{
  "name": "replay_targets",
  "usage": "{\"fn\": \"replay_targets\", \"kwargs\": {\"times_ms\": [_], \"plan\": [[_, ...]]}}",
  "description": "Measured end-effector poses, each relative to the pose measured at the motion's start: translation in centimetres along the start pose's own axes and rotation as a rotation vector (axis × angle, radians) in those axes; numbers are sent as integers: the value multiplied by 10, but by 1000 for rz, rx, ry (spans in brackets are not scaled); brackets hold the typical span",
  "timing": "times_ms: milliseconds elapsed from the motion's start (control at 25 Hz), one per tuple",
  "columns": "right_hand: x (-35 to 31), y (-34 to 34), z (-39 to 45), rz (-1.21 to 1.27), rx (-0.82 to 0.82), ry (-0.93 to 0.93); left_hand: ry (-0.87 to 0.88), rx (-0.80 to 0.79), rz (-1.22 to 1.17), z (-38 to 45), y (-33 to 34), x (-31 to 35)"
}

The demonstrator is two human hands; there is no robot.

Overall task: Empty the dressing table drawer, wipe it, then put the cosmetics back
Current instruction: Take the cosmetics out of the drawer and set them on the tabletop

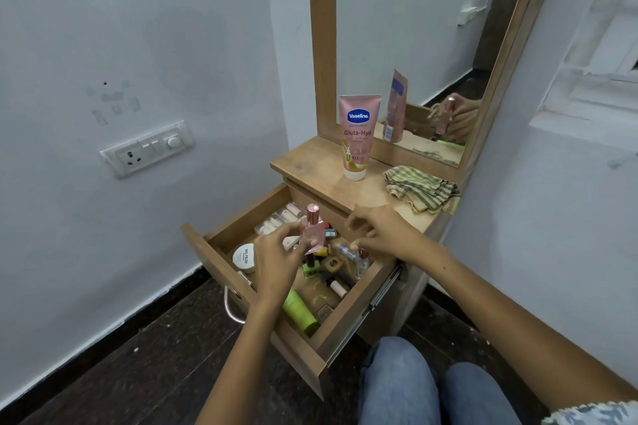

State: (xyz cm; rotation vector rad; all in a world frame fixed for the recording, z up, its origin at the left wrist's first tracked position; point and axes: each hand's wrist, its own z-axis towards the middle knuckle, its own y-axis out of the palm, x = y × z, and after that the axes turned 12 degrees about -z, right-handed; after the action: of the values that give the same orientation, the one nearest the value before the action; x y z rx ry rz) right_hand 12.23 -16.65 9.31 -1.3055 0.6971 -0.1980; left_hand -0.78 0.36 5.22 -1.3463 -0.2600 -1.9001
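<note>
Holding pink bottle (pixel 312 229) (left hand (pixel 276 259))

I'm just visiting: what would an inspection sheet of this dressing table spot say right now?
Surface: wooden tabletop, bare in front.
Job's things: drawer pulled open, still full; pink bottle lifted above it; Vaseline tube upright on top; striped cloth crumpled beside it.
Clutter: green tube, white jar, nail polishes and small bottles in the drawer.
Grips: left hand holds the pink bottle; right hand hovers over the drawer, holding nothing.
Cables: nothing seen.
Surroundings: mirror, wall socket, dark floor.
</note>
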Motion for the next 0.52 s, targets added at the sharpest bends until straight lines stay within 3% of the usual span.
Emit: {"fn": "replay_targets", "kwargs": {"times_ms": [80, 240, 400, 520], "plan": [[-5, 13, -1, -324, -127, -23, -14, 6, -6, 0, 1, -2], [-17, 28, 7, -608, -221, 24, -37, -13, -12, -2, 4, -4], [-18, 31, 11, -597, -208, 52, -70, -17, -6, -1, 5, -6], [-16, 28, 8, -388, -67, 42, -69, -6, -15, -1, 4, -5]]}}
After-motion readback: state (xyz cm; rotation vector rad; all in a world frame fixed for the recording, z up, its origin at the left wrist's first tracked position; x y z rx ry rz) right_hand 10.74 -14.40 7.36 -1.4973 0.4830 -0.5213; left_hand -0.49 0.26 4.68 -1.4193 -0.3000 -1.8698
